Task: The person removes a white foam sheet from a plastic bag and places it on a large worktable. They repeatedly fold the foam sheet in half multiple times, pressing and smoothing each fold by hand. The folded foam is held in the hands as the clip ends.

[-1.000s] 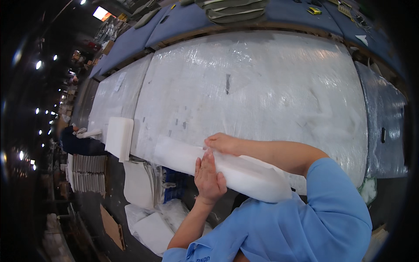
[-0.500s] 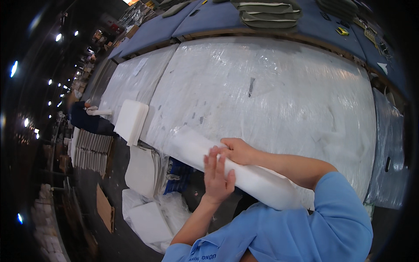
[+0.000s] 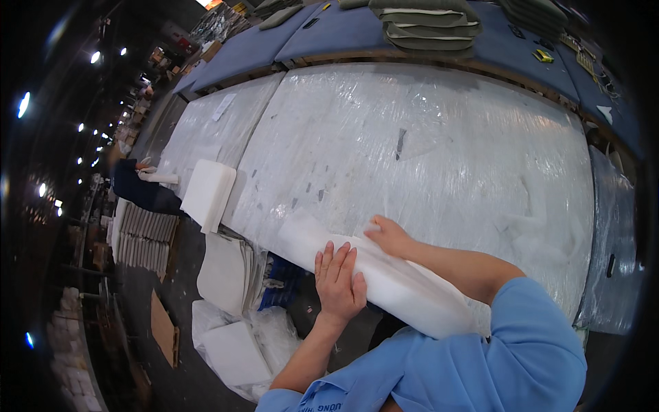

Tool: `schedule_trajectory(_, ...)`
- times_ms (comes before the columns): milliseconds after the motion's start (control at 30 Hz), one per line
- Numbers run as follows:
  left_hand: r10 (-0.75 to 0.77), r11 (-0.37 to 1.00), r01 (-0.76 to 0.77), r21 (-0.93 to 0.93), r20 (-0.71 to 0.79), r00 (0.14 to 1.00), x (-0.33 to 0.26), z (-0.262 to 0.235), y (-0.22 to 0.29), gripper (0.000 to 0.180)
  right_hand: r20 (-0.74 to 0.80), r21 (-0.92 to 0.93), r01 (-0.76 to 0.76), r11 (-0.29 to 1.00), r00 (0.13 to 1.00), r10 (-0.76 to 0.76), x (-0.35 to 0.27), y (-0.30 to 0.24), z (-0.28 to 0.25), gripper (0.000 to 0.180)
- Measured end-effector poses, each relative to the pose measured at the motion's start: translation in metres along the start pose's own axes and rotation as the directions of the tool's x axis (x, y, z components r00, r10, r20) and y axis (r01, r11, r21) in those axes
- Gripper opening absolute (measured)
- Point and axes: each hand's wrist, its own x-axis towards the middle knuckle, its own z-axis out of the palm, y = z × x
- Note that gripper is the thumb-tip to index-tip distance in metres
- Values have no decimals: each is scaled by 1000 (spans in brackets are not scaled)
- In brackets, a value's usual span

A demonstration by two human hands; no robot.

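A long white roll of soft padding [image 3: 384,278] lies along the near edge of a big table wrapped in clear plastic film [image 3: 425,151]. My left hand [image 3: 338,280] presses flat on the near side of the roll, fingers spread. My right hand [image 3: 388,237] rests on top of the roll a little farther in, fingers curled over it. My blue sleeve [image 3: 522,343] covers the roll's right end.
A folded white pad [image 3: 207,193] sits at the table's left edge. Stacks of white sheets [image 3: 223,271] and bagged ones [image 3: 233,350] lie on the floor at left. Another person in dark clothes [image 3: 141,185] works far left. Folded grey-green cushions [image 3: 429,27] lie on blue tables behind.
The view has shifted, so the table sits lower and nearer. My left hand slid slightly along the roll and both hands keep pressing it at the table edge.
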Motion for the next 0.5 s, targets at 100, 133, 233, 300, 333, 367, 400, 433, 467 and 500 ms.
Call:
schedule_trajectory(100,31,1000,-31,2,5,1000,8,3,2,48,-12,224,33,974,999,-32,35,-25,-3,48)
schedule_trajectory(133,21,1000,-21,11,6,1000,5,2,-1,48,82,300,-43,953,996,19,42,-41,3,51)
schedule_trajectory(233,23,999,-23,26,-10,1000,4,4,-3,49,227,322,-254,912,956,187,52,-80,19,58)
schedule_trajectory(300,33,999,-32,38,-26,999,7,6,-2,51,314,329,-316,890,925,213,54,-90,22,62)
schedule_trajectory(333,36,999,-35,29,-30,999,8,7,0,51,375,358,-319,878,910,178,54,-88,26,64)
schedule_trajectory(367,39,999,-39,18,-33,999,9,7,1,52,433,386,-323,864,891,139,55,-86,28,66)
schedule_trajectory(400,45,999,-44,8,-36,998,11,7,1,52,427,324,-245,914,900,90,55,-81,26,61)
schedule_trajectory(433,29,999,-32,-42,-66,997,10,5,1,52,438,254,-171,952,898,45,50,-78,26,56)
schedule_trajectory(467,14,995,-22,-93,-96,995,9,3,2,51,450,184,-94,979,893,1,47,-77,26,52)
schedule_trajectory(500,-2,989,-16,-145,-124,992,10,1,1,51,424,197,-72,978,906,-19,45,-76,28,49)
